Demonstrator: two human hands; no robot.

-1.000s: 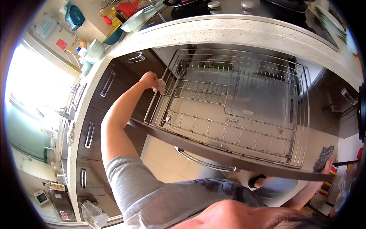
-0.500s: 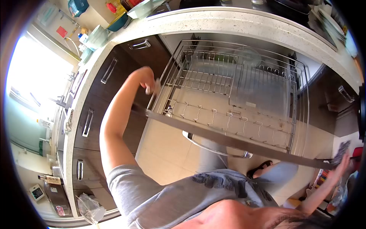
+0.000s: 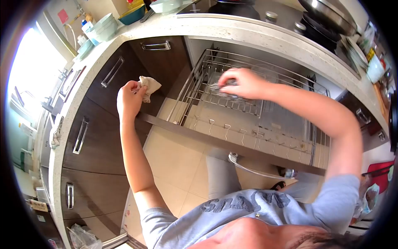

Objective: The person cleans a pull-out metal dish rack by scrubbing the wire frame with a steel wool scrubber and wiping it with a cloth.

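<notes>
My left hand (image 3: pixel 130 98) pinches a crumpled off-white cloth (image 3: pixel 150 88) just above the left front corner of a pulled-out drawer. My right hand (image 3: pixel 242 84) reaches over the wire dish rack (image 3: pixel 199 101) inside that drawer. Its curled fingers hold a grey, textured wad (image 3: pixel 229 93), partly hidden and blurred against the wires; its exact kind cannot be made out. Along the near side of the rack runs a row of bent wire hooks (image 3: pixel 227 130). The dark drawer front (image 3: pixel 195 133) carries a chrome handle (image 3: pixel 257 169) facing me.
A speckled countertop (image 3: pixel 232 29) curves above the drawer, bearing stacked bowls (image 3: pixel 104 28), a stove (image 3: pixel 248 11) and a steel pan (image 3: pixel 329 16). Dark cabinets (image 3: pixel 93 141) with metal handles stand on the left. A plastic bag (image 3: pixel 83 237) hangs low left.
My right hand has swung from the far right, outside the drawer, to over the rack with the grey wad. My left hand, with the cloth, has moved left and slightly down from the rack's side.
</notes>
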